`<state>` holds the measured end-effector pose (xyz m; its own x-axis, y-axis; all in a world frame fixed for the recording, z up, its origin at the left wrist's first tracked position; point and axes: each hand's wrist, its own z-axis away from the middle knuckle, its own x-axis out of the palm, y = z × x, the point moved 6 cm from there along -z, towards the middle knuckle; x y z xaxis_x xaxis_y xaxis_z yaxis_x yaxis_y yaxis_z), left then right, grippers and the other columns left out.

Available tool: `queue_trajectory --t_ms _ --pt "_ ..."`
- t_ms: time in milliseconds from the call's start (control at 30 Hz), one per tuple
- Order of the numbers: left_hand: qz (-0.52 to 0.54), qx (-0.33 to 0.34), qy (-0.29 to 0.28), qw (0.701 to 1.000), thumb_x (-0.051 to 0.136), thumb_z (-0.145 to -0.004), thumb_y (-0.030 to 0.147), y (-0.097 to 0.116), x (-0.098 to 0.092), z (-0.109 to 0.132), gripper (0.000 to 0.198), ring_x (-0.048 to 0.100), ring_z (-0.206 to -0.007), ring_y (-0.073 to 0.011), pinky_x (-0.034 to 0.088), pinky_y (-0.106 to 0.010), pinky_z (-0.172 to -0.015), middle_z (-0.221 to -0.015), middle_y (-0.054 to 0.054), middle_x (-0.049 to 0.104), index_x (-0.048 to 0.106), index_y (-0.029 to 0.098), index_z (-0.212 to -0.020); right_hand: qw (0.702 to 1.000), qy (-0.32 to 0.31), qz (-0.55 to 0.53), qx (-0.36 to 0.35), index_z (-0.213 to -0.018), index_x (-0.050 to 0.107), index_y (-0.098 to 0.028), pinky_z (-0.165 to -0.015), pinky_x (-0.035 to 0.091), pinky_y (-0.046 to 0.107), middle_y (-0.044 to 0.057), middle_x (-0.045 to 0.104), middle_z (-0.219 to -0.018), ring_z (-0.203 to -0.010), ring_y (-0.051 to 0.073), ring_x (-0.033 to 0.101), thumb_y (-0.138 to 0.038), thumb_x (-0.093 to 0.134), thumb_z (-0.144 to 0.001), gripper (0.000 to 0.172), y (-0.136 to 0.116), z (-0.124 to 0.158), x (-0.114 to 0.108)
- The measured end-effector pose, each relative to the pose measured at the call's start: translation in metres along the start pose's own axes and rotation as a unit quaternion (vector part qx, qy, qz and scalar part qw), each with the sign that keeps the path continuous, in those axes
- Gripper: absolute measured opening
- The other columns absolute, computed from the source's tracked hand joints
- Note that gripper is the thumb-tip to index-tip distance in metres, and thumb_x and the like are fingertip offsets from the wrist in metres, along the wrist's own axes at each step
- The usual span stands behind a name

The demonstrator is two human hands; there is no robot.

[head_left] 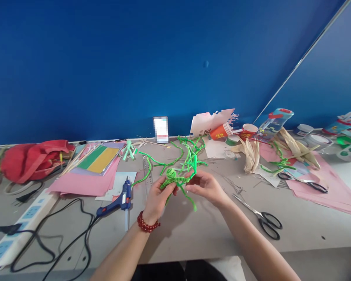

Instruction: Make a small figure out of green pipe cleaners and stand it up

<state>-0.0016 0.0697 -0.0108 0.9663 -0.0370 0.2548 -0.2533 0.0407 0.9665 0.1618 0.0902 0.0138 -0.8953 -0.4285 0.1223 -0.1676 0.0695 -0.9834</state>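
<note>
Between my hands is a green pipe-cleaner figure [175, 180], with a coiled round head, a wrapped body and several loose limbs. My left hand [158, 197] has its fingers closed around the lower left part of the figure. My right hand [205, 187] pinches one limb at the right side, where a bright green stem bends upward. Just behind lies a tangled pile of green pipe cleaners [190, 150]. A finished-looking pale green pipe-cleaner figure [129, 150] stands farther back on the left.
A blue hot glue gun [124, 197] with its cord and a power strip [26, 218] lie at left. Black-handled scissors [263, 216] rest at right, another pair [304, 181] beyond. A phone [161, 129] leans on the blue wall. Pink paper [96, 181], a ruler [146, 173] and cups surround.
</note>
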Motion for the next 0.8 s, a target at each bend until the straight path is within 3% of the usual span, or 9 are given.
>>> queue_trajectory --t_ms 200,467,667,800 --pt "0.001 -0.002 -0.031 1.0 0.068 -0.082 0.026 -0.005 0.003 0.0 0.01 0.054 -0.062 -0.01 0.044 -0.022 -0.062 -0.069 0.001 0.062 0.066 0.016 -0.082 0.997 0.008 -0.076 -0.01 -0.081 0.069 -0.019 -0.07 0.052 0.03 0.001 0.069 -0.075 -0.068 0.016 0.065 -0.034 0.079 -0.076 0.019 0.007 -0.002 0.018" --pt "-0.028 0.036 -0.069 0.997 0.066 -0.084 0.029 0.006 0.009 0.003 0.014 0.055 -0.061 -0.0107 0.046 -0.023 -0.06 -0.068 -0.001 0.063 0.067 0.016 -0.082 0.954 0.009 -0.275 0.118 -0.076 0.063 -0.018 -0.055 0.046 0.022 -0.002 0.065 -0.065 -0.056 0.011 0.059 -0.036 0.086 -0.067 0.031 0.034 -0.002 0.029" --pt "-0.066 0.068 -0.076 0.993 0.067 -0.084 0.031 0.01 0.011 0.004 0.015 0.057 -0.063 -0.0125 0.047 -0.024 -0.061 -0.072 -0.002 0.063 0.068 0.015 -0.085 0.957 0.022 -0.248 0.15 -0.071 0.055 -0.017 -0.051 0.041 0.02 0.0 0.063 -0.064 -0.056 0.011 0.059 -0.039 0.086 -0.065 0.039 0.041 0.0 0.029" --pt "-0.031 0.03 -0.052 0.998 0.068 -0.083 0.03 0.007 0.01 0.003 0.014 0.055 -0.062 -0.0114 0.046 -0.024 -0.061 -0.068 0.0 0.062 0.068 0.016 -0.083 0.987 0.081 -0.123 0.068 -0.072 0.052 -0.019 -0.05 0.04 0.021 -0.004 0.056 -0.059 -0.051 0.01 0.051 -0.042 0.078 -0.075 0.035 0.035 0.001 0.02"
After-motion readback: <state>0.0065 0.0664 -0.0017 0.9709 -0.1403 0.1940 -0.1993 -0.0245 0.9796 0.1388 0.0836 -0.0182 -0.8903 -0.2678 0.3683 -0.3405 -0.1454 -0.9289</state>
